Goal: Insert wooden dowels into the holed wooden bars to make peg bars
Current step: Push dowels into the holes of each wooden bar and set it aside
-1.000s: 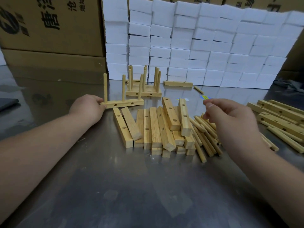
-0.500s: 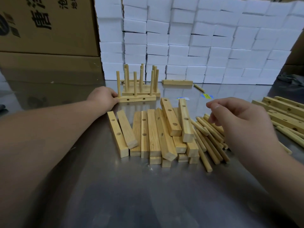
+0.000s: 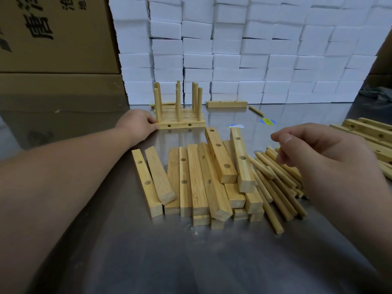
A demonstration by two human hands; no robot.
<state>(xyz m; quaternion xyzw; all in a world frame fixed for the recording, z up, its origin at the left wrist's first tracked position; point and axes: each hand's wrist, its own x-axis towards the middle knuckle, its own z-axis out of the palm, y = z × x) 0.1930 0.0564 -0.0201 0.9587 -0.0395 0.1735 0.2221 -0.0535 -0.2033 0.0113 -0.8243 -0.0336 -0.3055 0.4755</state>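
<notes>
A finished peg bar [image 3: 182, 124] with three upright dowels stands pushed against several other peg bars [image 3: 180, 112] at the back. My left hand [image 3: 137, 125] touches its left end; whether the fingers grip it I cannot tell. A pile of holed wooden bars [image 3: 197, 179] lies in the middle of the steel table. Loose dowels [image 3: 277, 183] lie to the right of the pile. My right hand [image 3: 324, 158] hovers above the dowels, fingers loosely curled, holding nothing.
White foam blocks [image 3: 244, 49] are stacked as a wall at the back. Cardboard boxes [image 3: 57, 39] stand at the back left. One holed bar [image 3: 227, 104] and a dowel [image 3: 255, 110] lie by the wall. More long bars [image 3: 369, 132] lie at the right edge.
My left hand slid the newest peg bar away from me until it met the other peg bars. My right hand stayed above the dowels.
</notes>
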